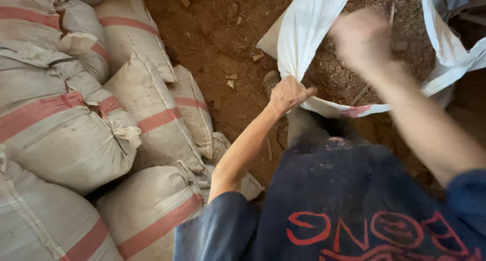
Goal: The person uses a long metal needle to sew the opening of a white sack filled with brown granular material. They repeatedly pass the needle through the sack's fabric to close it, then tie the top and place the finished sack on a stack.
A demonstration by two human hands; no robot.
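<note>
The left hand (288,94) is clenched on the near rim of the open white sack (309,33), pulling its mouth wide, while the right hand (362,38) hangs blurred over the brown chaff (349,73) inside, its grip impossible to tell. Tied, red-striped filled sacks (71,124) crowd the left side. Only a narrow strip of dirt floor (217,43) lies between them and the open sack.

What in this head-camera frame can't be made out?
- Right hand: motion blur hides the fingers and any grip.
- White sack: top and right side cut off by the frame edges.
- Sack's brown filling: too fine to identify.
- Left hand: fingertips hidden in the rim's fold.
</note>
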